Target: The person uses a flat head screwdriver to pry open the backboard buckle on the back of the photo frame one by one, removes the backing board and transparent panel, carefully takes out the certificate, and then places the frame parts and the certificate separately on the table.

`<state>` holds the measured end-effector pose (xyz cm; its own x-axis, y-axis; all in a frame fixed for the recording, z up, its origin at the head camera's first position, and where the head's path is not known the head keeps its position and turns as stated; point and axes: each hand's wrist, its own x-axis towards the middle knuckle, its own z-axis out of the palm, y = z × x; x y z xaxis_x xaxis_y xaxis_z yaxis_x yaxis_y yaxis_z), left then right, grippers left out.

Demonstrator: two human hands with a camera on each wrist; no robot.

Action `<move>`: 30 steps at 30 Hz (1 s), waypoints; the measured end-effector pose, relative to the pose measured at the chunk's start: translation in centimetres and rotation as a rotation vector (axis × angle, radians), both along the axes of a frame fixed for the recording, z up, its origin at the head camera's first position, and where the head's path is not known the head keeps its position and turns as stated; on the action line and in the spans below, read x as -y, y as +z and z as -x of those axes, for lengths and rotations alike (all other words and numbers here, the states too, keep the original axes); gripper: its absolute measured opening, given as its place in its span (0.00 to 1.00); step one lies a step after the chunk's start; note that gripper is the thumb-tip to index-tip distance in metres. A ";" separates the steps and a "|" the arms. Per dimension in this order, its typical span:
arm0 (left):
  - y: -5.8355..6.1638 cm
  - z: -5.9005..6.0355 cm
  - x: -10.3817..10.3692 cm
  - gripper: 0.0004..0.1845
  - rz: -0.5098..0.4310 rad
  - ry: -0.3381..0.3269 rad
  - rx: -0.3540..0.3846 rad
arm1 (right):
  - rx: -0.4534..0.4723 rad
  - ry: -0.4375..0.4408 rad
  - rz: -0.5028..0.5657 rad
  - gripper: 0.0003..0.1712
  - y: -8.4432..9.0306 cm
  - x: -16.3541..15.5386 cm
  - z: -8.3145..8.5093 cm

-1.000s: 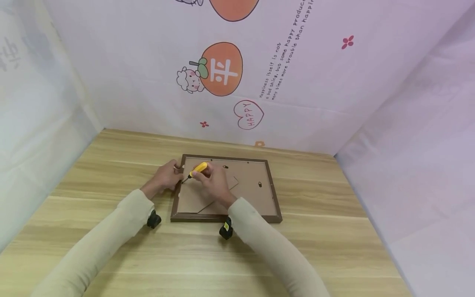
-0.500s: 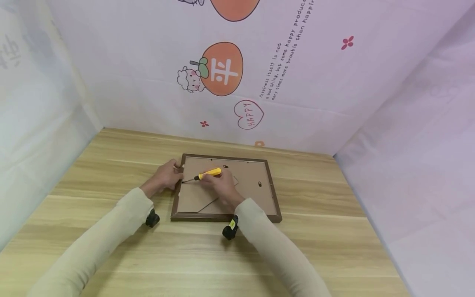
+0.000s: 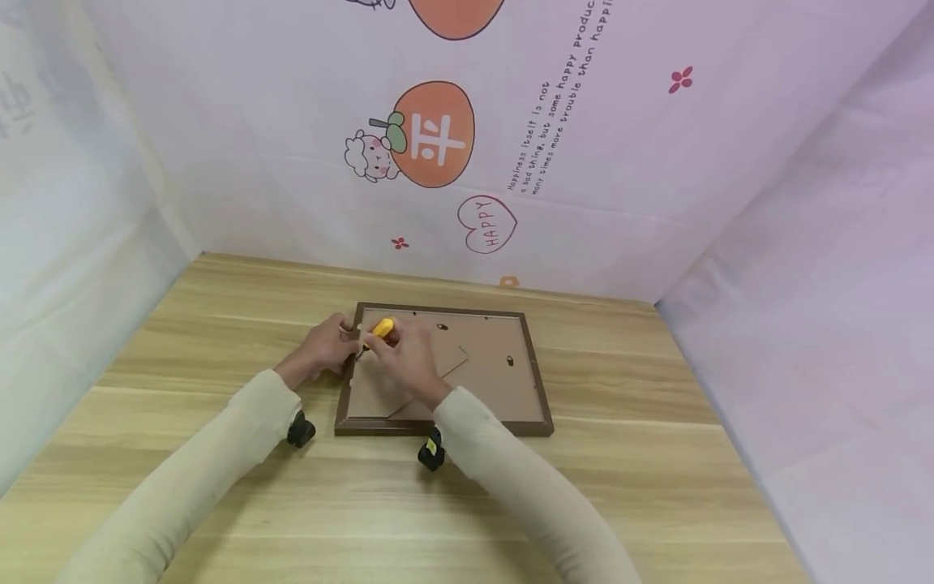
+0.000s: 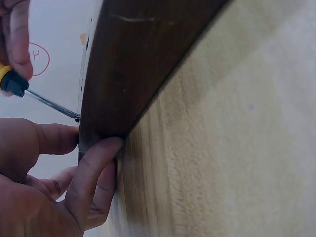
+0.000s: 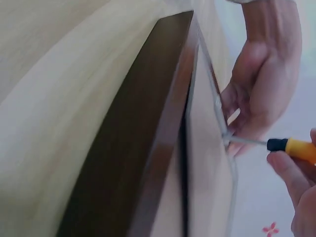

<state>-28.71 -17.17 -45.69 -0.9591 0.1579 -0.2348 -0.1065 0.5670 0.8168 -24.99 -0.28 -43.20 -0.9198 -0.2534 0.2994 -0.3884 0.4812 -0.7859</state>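
Observation:
A brown picture frame point(image 3: 445, 427) lies back side up, its tan backing board point(image 3: 489, 389) showing with small dark hangers. My left hand point(image 3: 326, 347) grips the frame's left side; in the left wrist view its fingers point(image 4: 94, 168) wrap over the dark moulding. My right hand point(image 3: 410, 357) holds a screwdriver point(image 3: 381, 328) by its yellow handle. In the left wrist view the screwdriver's metal shaft point(image 4: 52, 103) runs to the inner edge of the moulding, close to the left fingertips. The right wrist view shows the same tip at the far inner edge of the frame.
The frame rests on a wood-grain table point(image 3: 365, 503). Behind stands a white printed curtain point(image 3: 584, 243) with cartoon fruit and lettering, and pale sheets hang at both sides. Each wrist wears a small black camera point(image 3: 301, 430).
The screwdriver's handle swung low to the right half a second ago, its tip staying at the frame's left edge. Now the right hand has brought it back left and steeper. The left hand stays put.

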 end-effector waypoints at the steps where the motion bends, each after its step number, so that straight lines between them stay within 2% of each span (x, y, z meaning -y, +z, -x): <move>1: 0.0 0.0 0.0 0.17 0.001 -0.001 -0.003 | -0.027 -0.010 -0.037 0.07 0.2 0.3 -0.1; 3: 0.0 0.0 0.1 0.17 0.008 -0.001 -0.002 | -0.067 -0.021 -0.104 0.09 0.4 0.9 -0.4; 7: 0.1 -0.1 0.2 0.16 0.020 0.009 0.000 | -0.078 -0.037 -0.190 0.09 0.9 1.8 -0.9; 12: 0.0 0.0 0.1 0.15 0.028 0.012 -0.001 | -0.079 -0.055 -0.253 0.08 1.4 2.3 -1.1; 15: -0.1 0.0 0.2 0.15 0.025 0.016 0.002 | -0.066 -0.028 -0.268 0.09 1.3 2.3 -1.0; 19: -0.1 -0.1 0.4 0.16 0.007 0.013 0.002 | -0.041 0.024 -0.207 0.10 1.0 1.4 -0.5; 22: 0.0 -0.1 0.5 0.17 -0.011 0.007 0.004 | -0.006 0.028 -0.097 0.10 0.6 0.4 0.1; 26: 0.1 0.0 0.3 0.18 -0.023 0.009 0.024 | 0.095 0.004 0.074 0.10 0.1 -0.7 0.7; 28: 0.1 0.0 0.2 0.18 -0.027 0.011 0.036 | 0.124 -0.005 0.104 0.10 -0.1 -1.1 0.8; 30: 0.1 0.1 0.0 0.18 -0.032 0.013 0.048 | 0.138 -0.006 0.090 0.10 -0.1 -1.6 0.9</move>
<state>-28.78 -17.16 -45.62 -0.9488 0.1537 -0.2759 -0.1534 0.5391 0.8281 -25.91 1.30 -43.32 -0.9552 -0.2255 0.1915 -0.2712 0.4088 -0.8714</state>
